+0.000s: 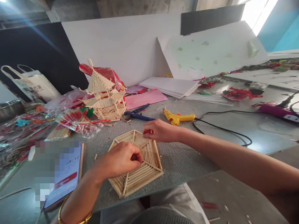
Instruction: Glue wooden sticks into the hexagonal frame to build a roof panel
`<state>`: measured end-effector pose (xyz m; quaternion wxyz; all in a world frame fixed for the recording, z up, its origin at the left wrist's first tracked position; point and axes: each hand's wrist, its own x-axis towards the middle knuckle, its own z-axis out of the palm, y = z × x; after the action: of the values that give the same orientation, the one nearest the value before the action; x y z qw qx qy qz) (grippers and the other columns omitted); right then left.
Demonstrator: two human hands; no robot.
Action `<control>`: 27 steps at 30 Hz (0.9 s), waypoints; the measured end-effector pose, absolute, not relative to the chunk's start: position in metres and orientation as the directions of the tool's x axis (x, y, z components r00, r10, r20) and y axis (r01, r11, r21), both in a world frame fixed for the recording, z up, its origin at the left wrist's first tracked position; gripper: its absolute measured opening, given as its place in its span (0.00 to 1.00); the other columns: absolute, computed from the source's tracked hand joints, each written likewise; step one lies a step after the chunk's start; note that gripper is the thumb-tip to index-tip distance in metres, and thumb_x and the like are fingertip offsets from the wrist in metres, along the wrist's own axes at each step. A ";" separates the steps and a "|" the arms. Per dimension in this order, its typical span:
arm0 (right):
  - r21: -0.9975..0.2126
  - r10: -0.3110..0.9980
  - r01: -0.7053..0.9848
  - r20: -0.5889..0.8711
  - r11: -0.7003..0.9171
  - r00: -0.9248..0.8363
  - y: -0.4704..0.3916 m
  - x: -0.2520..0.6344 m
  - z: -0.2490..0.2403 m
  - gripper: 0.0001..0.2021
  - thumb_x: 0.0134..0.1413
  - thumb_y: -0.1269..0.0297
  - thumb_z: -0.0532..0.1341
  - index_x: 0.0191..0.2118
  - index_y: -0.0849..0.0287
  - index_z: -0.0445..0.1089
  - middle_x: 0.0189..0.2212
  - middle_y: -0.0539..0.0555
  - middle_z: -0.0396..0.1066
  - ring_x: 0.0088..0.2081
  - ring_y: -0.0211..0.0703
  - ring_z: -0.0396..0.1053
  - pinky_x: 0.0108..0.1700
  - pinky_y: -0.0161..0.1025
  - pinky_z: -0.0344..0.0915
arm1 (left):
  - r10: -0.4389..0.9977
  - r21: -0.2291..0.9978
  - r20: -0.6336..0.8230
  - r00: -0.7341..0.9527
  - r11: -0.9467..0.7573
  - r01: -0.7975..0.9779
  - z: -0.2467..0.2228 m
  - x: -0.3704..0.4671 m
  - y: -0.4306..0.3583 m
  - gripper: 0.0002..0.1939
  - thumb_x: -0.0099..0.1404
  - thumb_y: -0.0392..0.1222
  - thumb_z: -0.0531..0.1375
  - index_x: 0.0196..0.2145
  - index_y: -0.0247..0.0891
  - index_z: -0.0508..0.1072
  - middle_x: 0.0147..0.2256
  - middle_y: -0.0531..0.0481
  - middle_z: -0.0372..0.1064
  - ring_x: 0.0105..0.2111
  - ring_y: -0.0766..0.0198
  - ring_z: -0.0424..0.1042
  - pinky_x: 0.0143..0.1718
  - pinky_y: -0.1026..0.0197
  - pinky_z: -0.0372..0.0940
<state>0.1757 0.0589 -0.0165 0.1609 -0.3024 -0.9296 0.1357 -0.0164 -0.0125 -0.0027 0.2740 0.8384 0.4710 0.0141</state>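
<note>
A six-sided panel of thin wooden sticks lies flat on the table near its front edge, divided by sticks running out from its middle. Over its centre and left part is my left hand, fingers curled in with the thumb against them. My right hand is at the panel's far right edge, its fingers bent and pinched together. Whatever either hand may hold is hidden by the fingers. Beyond my right hand are a yellow glue gun and blue-handled pliers.
A stick-built pavilion model stands at the back left beside plastic-wrapped sticks. At left a phone leans tilted. Pink paper and white boards lie behind. A black cord runs right to a purple power strip.
</note>
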 end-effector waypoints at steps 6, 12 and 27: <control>-0.345 0.600 0.514 0.221 0.785 -0.769 0.058 0.176 -0.015 0.05 0.51 0.73 0.57 0.31 0.65 0.70 0.28 0.52 0.69 0.29 0.34 0.63 0.33 0.31 0.55 | 0.804 0.451 -0.228 0.549 -0.412 0.792 -0.001 -0.014 -0.014 0.12 0.50 0.35 0.52 0.28 0.38 0.75 0.25 0.52 0.72 0.23 0.68 0.64 0.26 0.64 0.53; -0.348 0.596 0.509 0.218 0.787 -0.773 0.058 0.175 -0.016 0.05 0.52 0.71 0.58 0.29 0.65 0.70 0.28 0.52 0.68 0.28 0.33 0.62 0.31 0.31 0.55 | 0.808 0.448 -0.196 0.555 -0.430 0.784 -0.001 -0.014 -0.014 0.11 0.51 0.35 0.52 0.27 0.38 0.74 0.26 0.53 0.72 0.24 0.68 0.66 0.26 0.64 0.54; -0.869 0.632 0.211 0.141 0.448 -0.762 0.040 0.169 -0.003 0.10 0.55 0.63 0.55 0.36 0.66 0.68 0.28 0.52 0.69 0.28 0.32 0.67 0.30 0.32 0.63 | 0.967 0.938 0.169 0.189 -0.217 0.271 -0.005 -0.014 -0.005 0.11 0.57 0.40 0.57 0.39 0.37 0.68 0.22 0.57 0.63 0.19 0.71 0.62 0.20 0.66 0.59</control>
<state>0.1688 0.0399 -0.0034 0.2299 -0.2574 -0.8191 0.4582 -0.0145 -0.0051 -0.0050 0.4090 0.6535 0.4736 0.4259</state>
